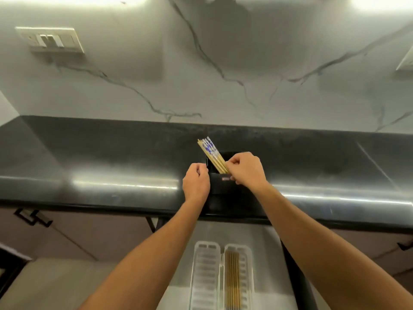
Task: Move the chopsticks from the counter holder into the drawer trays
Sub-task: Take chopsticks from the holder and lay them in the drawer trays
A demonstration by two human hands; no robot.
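A black holder (223, 186) stands on the black counter near its front edge. Several wooden chopsticks (211, 152) with blue-and-white tops lean out of it toward the back left. My right hand (247, 170) pinches the lower part of the bundle at the holder's rim. My left hand (196, 181) rests curled against the holder's left side, gripping it. Below, in the open drawer, lie two clear ribbed trays: the left tray (206, 276) has nothing in it, and the right tray (239, 276) holds several plain wooden chopsticks (233, 280).
The black counter (111, 162) runs the full width, with a marble backsplash behind it. A switch plate (51, 40) sits on the wall at upper left. Cabinet doors with dark handles (33, 218) flank the open drawer (272, 253).
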